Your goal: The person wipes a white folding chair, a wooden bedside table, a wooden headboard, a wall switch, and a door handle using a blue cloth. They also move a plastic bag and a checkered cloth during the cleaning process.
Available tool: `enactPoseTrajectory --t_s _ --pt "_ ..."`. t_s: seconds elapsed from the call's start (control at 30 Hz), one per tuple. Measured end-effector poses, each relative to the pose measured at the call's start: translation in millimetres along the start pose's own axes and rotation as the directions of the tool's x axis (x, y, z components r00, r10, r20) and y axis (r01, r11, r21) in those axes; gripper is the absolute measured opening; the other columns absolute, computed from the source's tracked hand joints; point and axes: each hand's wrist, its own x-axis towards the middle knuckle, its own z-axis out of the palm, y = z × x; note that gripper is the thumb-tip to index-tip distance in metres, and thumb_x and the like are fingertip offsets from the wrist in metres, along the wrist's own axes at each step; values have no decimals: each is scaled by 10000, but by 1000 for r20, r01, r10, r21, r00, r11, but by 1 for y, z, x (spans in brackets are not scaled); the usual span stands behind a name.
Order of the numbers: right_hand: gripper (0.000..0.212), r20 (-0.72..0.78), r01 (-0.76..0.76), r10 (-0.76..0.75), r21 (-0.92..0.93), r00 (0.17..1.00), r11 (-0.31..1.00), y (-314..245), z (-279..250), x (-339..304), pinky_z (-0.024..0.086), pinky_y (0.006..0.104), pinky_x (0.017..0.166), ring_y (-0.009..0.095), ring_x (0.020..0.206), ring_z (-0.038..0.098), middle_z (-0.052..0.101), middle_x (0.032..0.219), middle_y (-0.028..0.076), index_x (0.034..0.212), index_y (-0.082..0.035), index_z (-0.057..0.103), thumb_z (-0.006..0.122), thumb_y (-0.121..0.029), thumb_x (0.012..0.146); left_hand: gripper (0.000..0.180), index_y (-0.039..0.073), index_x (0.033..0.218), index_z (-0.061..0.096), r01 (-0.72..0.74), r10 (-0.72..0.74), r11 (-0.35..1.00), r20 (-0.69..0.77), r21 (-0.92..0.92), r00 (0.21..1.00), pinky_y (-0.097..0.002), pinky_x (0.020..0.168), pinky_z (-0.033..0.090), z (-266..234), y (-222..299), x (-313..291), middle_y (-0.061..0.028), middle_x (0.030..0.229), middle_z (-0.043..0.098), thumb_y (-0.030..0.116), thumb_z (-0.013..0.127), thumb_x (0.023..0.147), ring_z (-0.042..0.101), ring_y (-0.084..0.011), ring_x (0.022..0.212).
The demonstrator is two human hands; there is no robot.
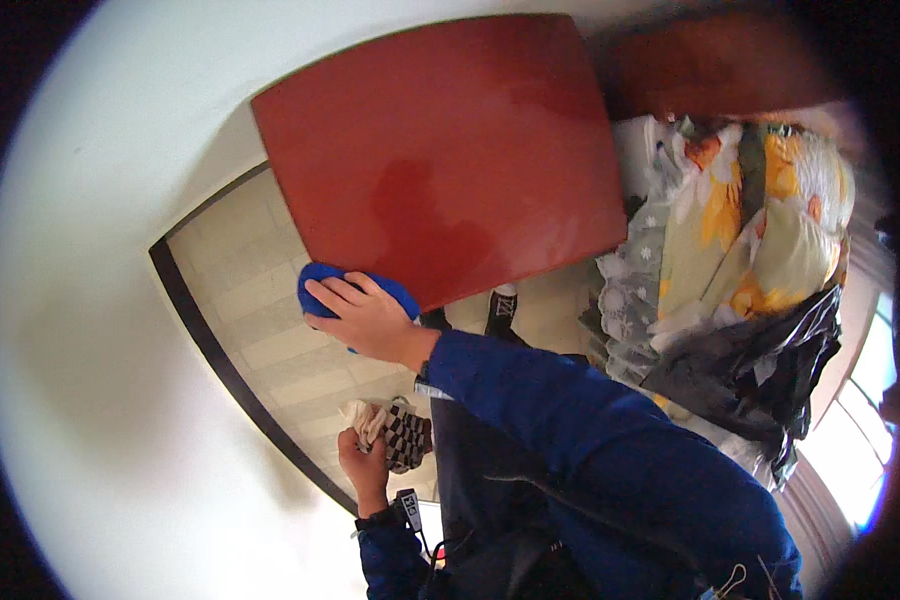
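Note:
My right hand point(368, 318) reaches across from the lower right and presses a blue cloth point(395, 292) against the near left corner of a reddish-brown tabletop point(450, 150). Its fingers lie bent over the cloth, which hangs partly past the edge. Lower down, my left hand point(365, 466) is closed on a bunched cloth point(406, 438) with a black-and-light checked part and a cream part. That bundle hangs above the floor, away from the table. A faint dark reflection shows on the glossy top.
A light tiled floor point(255, 265) lies left of the table, bordered by a dark skirting strip point(200, 325) and a white wall point(90, 300). At the right are a flowered yellow-and-white fabric point(735, 240) with a lace edge and a black plastic bag point(755, 365). Brown furniture point(710, 65) stands behind.

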Motion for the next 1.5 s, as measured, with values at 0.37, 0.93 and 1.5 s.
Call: enactPoseTrajectory --t_s 0.37,0.93,1.5 --pt "361 -458 -592 419 -347 784 728 210 -173 -78 426 463 833 354 1020 516 514 1217 156 1156 -251 603 597 -144 811 198 0 835 576 -128 129 992 80 -17 988 -336 678 437 -7 38 8 -113 787 561 116 701 734 544 -243 732" --pt "381 -70 -201 203 26 977 979 -13 21 -88 403 391 796 286 1036 481 481 1225 129 1161 -222 603 563 -193 783 224 -20 809 549 -27 30 999 103 -32 994 -355 680 425 1 -22 11 -128 765 528 121 694 713 523 -272 725" --pt "446 -200 -345 285 -408 937 845 282 -193 -2 432 448 930 384 1127 499 481 1287 180 1255 -304 529 551 -115 851 183 4 790 551 -272 271 962 76 5 960 -340 638 436 -8 21 6 -124 740 541 89 681 693 540 -256 678"
